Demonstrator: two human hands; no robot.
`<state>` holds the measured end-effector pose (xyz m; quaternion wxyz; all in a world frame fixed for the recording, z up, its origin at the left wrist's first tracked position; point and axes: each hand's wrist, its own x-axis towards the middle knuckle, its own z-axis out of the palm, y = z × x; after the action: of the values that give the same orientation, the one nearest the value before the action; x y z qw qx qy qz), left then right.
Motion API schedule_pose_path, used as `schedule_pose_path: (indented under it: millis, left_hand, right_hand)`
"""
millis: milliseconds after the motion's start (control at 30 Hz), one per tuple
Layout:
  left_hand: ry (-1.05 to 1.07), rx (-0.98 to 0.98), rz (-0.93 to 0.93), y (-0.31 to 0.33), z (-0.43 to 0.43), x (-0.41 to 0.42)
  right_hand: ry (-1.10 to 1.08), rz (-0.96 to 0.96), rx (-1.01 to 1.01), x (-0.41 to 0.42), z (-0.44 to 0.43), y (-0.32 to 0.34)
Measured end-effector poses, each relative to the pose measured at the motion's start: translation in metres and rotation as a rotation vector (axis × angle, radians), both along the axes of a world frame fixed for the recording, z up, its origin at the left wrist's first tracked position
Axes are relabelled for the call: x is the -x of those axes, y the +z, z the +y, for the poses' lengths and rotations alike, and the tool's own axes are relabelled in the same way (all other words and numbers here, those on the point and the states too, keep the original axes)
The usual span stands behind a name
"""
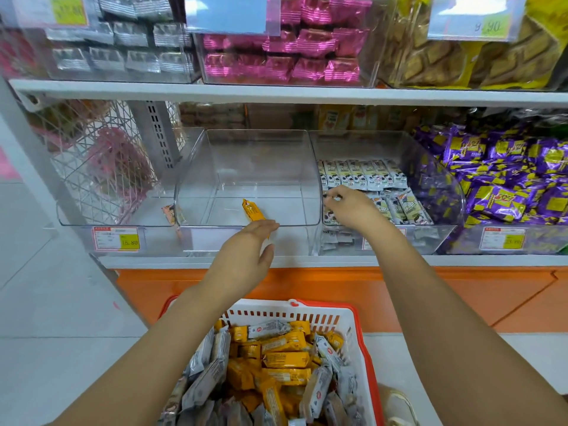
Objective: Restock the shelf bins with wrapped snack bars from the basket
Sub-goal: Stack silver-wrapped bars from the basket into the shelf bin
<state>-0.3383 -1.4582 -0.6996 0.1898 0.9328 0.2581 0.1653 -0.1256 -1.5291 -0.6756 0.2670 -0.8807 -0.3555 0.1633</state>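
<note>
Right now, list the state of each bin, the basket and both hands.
Middle bin: nearly empty, one yellow bar inside.
Right bin: partly filled with white bars.
Basket: full of wrapped bars.
Left hand: open, at the middle bin's front edge.
Right hand: fingers curled, pinching white bars.

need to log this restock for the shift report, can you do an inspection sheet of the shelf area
surface: white shelf carrying clear bins
job's things: basket of mixed bars; middle bin holds one orange bar; right bin part filled with white bars
clutter: a peach-wrapped bar in the left bin
hands: left hand at the orange bar, grip unclear; right hand pinches a white bar
cables: nothing seen
surroundings: purple snacks at right, stocked bins above, orange base below
</note>
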Motion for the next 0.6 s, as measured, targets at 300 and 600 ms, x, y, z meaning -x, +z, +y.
schedule_pose_path:
  millis: [300,600]
  left_hand:
    - [-0.057,-0.005,0.013,-0.010,-0.004,0.013]
    - [-0.036,0.052,0.222,-0.046,-0.010,0.075]
  right_hand:
    - [0.145,-0.091,0.105,0.012,-0.019,0.009]
    - [0.038,-0.131,-0.402,0.106,-0.065,-0.026]
